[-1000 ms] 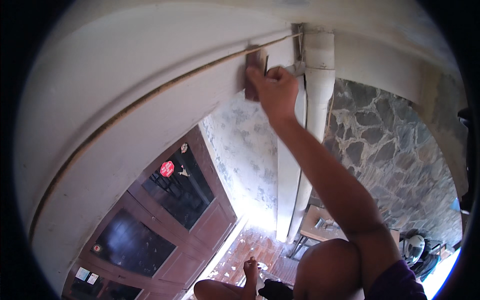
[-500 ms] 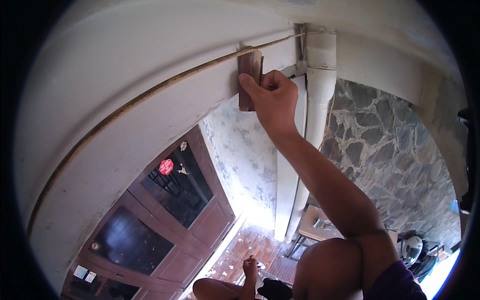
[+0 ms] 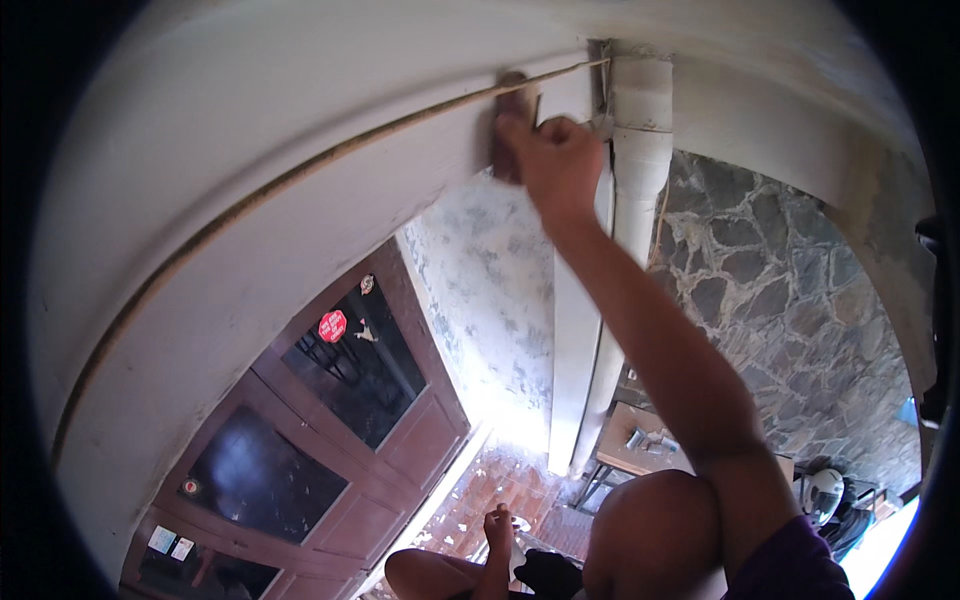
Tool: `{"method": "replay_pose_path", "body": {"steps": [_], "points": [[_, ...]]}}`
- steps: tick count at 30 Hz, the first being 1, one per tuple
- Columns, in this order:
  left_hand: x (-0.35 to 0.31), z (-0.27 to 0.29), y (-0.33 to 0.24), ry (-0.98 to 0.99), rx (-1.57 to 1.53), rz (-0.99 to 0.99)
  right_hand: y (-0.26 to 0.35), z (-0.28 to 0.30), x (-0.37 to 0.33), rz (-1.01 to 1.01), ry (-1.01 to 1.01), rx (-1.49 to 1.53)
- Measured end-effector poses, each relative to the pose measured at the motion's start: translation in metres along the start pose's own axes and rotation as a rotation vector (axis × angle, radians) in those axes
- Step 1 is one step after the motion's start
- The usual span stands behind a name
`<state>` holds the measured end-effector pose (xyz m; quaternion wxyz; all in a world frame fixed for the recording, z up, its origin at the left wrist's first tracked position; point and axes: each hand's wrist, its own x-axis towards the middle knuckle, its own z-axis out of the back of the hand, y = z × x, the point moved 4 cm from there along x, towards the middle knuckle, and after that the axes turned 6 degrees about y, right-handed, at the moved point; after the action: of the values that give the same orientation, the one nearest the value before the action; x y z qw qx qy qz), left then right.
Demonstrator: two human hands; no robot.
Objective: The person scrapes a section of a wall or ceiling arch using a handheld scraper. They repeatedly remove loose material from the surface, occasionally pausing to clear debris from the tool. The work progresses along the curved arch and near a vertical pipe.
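My right hand (image 3: 565,165) reaches up to the white wall band and is closed round a reddish-brown sanding block (image 3: 508,150). The block looks like sandpaper wrapped on a pale core, and its outer face is blurred by motion. Its upper end meets a thin tan cable (image 3: 370,142) that runs along the band. Far below, beside my bent knee, my left hand (image 3: 498,528) has its fingers curled. Whatever it may grip is too small to make out.
A white pipe (image 3: 640,170) runs down the corner just right of my hand. Brown glazed doors (image 3: 400,350) stand below left. A stone-clad wall (image 3: 760,270) and a wooden table (image 3: 630,455) are to the right. White flakes litter the tiled floor (image 3: 480,500) far below.
My right hand has moved up and slightly right along the wall with the sanding block, which now reaches above the cable. The left hand has stayed nearly where it was.
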<state>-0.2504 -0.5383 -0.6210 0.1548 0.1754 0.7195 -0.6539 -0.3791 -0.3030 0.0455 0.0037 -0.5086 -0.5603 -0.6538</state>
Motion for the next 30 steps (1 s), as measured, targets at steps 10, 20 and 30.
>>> {"method": "replay_pose_path", "body": {"steps": [10,20,30], "points": [[-0.002,0.004,0.0,-0.033,0.002,-0.017,-0.019,0.005,0.017,-0.156,0.033,-0.136],[0.005,0.008,0.014,-0.009,-0.023,-0.01,-0.018,0.009,0.009,-0.022,0.033,-0.013],[0.009,0.003,0.018,-0.02,0.054,0.009,-0.017,0.01,0.019,0.039,-0.049,-0.038]]}}
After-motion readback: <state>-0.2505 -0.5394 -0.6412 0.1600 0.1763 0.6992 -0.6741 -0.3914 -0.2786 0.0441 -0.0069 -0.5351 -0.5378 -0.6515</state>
